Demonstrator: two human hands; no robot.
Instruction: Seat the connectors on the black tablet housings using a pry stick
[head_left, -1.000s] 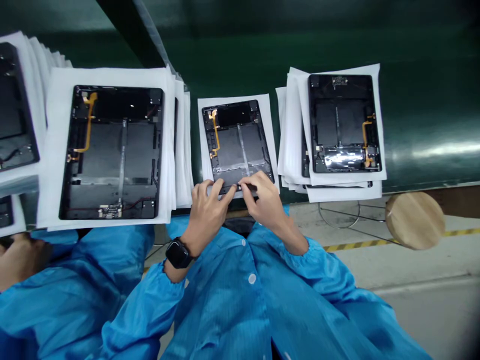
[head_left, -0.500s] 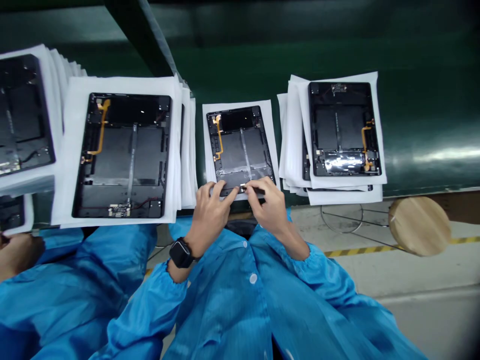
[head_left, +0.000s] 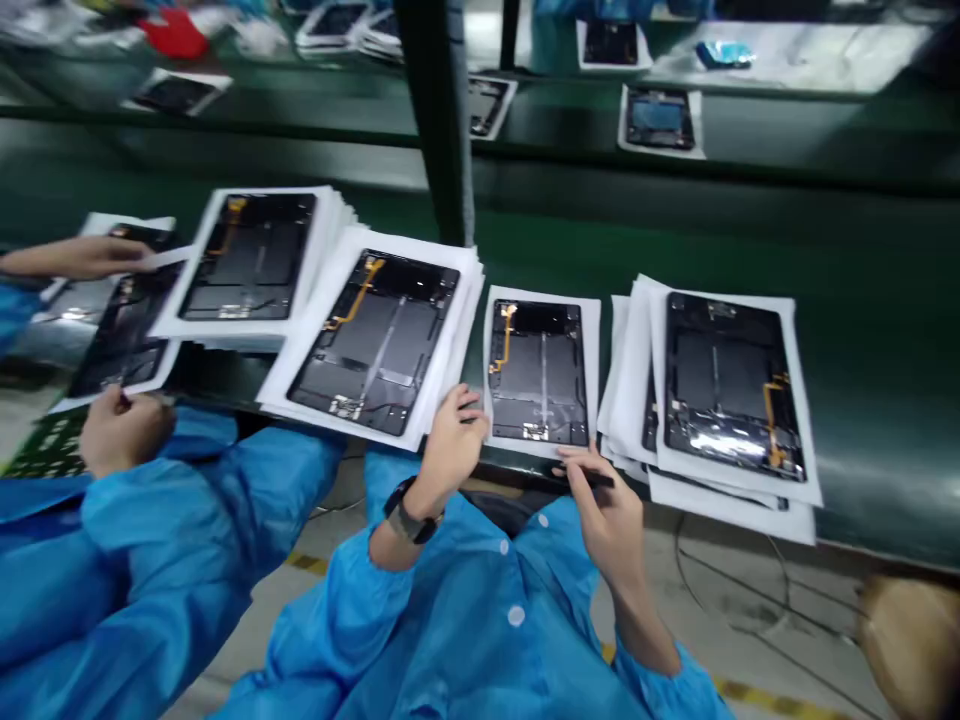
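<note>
An opened tablet (head_left: 538, 375), with a gold flex cable at its upper left, rests on a white foam sheet (head_left: 589, 320) between two stacks. My left hand (head_left: 454, 445) is by the sheet's lower left corner, fingers loosely bent and slightly apart, with nothing visible in them. Below the tablet's lower right corner, my right hand (head_left: 611, 510) is closed on a thin black stick-like tool (head_left: 589, 476). The tool's exact kind is unclear.
Stacked tablets on foam sheets stand to the left (head_left: 375, 345) and right (head_left: 731, 385). A co-worker's hands (head_left: 124, 430) handle a sheet at far left. A green post (head_left: 439, 130) rises behind, before shelves holding more tablets. A round wooden stool (head_left: 911, 640) stands lower right.
Both my hands have left the tablet's lower edge and spread apart, the left to the sheet's left side, the right to below its right corner. The camera has tilted up.
</note>
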